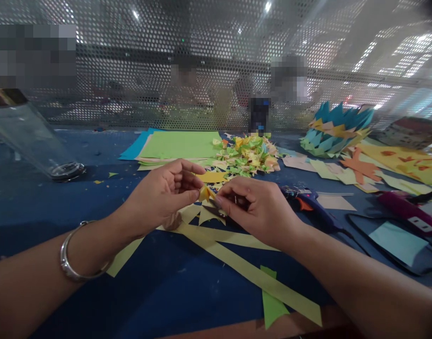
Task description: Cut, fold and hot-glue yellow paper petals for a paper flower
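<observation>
At the upper left of the frame a clear container (34,146) is slanting above the blue table (131,301), and a few paper scraps (112,174) are lying to its right. From the lower left my arm is reaching in, a silver bangle (65,259) circling the wrist, and near the centre my left hand (166,193) is pinching, its grip together on the left side of a small folded yellow paper piece (207,193). Beyond that hand a stack of coloured sheets (184,144) is lying, light green uppermost and blue jutting out at its left. The yellow paper piece is sitting mid-frame between my hands, while pale strips (251,270) are crossing the table below it, one overlapping a bright green cutting (274,303) at the lower right of centre. Just above, a heap of little folded papers (251,153) is spreading. My right hand (258,207) is clamping the piece's right side, thumb and forefinger closing its grip. Farther right a blue glue gun (316,207) is lying near my wrist, a jagged paper crown (338,127) is standing at the upper right, an orange cut-out (360,165) is resting below it, and a magenta device (406,214) is lying near the right edge
</observation>
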Demonstrator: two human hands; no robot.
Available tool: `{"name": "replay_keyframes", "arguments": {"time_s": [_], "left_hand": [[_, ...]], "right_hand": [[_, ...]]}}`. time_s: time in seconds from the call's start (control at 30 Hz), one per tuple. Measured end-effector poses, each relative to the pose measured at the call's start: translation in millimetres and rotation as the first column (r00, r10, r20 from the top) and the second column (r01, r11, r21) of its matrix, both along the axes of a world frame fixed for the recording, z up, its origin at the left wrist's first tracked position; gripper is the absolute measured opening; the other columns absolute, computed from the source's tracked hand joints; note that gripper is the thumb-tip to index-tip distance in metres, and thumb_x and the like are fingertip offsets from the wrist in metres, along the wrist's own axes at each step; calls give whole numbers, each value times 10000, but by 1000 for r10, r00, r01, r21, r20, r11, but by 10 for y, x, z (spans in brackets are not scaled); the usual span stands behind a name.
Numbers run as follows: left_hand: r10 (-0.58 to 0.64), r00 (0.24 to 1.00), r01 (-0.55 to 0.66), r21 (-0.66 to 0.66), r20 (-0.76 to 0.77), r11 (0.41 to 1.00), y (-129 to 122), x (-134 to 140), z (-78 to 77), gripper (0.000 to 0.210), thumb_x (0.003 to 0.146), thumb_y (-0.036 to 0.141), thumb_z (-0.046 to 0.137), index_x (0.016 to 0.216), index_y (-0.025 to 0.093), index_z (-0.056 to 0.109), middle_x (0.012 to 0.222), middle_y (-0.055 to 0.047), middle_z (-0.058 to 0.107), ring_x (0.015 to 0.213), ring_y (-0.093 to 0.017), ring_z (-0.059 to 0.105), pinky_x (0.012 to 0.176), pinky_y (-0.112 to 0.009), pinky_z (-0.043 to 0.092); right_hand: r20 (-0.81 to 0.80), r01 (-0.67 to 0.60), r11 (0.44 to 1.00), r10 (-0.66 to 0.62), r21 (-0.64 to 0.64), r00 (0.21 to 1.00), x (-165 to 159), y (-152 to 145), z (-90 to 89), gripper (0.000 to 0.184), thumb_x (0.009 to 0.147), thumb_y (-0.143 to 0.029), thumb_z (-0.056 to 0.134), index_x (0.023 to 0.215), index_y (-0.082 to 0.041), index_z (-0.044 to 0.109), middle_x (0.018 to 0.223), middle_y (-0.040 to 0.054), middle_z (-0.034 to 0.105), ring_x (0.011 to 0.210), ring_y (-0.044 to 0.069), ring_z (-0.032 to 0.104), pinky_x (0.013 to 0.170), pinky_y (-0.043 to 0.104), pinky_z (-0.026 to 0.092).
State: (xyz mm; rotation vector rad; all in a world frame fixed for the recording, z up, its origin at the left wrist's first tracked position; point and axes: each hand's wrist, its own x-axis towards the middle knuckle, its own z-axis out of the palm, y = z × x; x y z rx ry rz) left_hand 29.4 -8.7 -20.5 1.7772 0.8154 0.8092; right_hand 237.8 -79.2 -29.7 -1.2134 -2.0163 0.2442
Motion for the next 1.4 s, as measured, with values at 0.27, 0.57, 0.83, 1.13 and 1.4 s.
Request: {"name": "replay_keyframes", "arguments": {"time_s": [0.27,0.57,0.83,1.13,1.4], "left_hand": [[34,978,27,285,-205,958,-16,-44,-10,249,944,306,576,1186,250,571,975,-33,617,851,-163,636,746,-306,532],[-48,985,92,269,-166,959,-67,-27,-44,309,947,340,587,1236,297,486,947,-8,560,830,-164,652,734,-309,538],[-71,996,78,139,-52,987,-8,-16,-55,444,864,352,710,1231,253,481,935,-9,554,808,-145,612,766,-308,525],[-31,993,40,78,-115,996,-29,-10,-18,419,826,230,695,1196,212,497,895,-20,639,829,-169,653,767,-319,524],[-10,1000,9,-53,-15,999,-115,48,33,498,721,112,682,1164,208,476,796,20,581,712,-137,587,649,-272,484]], "right_hand": [[17,12,997,-10,-77,1000,-13,-6,10,151,917,-247,601,840,-161,697,737,-4,613,639,92,512,588,243,374],[13,23,996,-22,-83,1000,-27,3,7,153,911,-255,604,833,-160,694,739,8,617,649,107,516,590,254,379],[-8,38,999,-38,-17,999,11,-27,37,138,920,-236,596,842,-160,680,737,-5,625,619,90,504,589,239,381],[205,198,980,-187,-34,961,182,-48,101,180,925,-319,585,836,-188,670,748,5,640,617,116,529,559,255,348],[388,589,807,-556,42,735,910,-549,-54,233,889,-480,621,886,-253,675,775,29,680,623,190,598,572,302,388]]}}
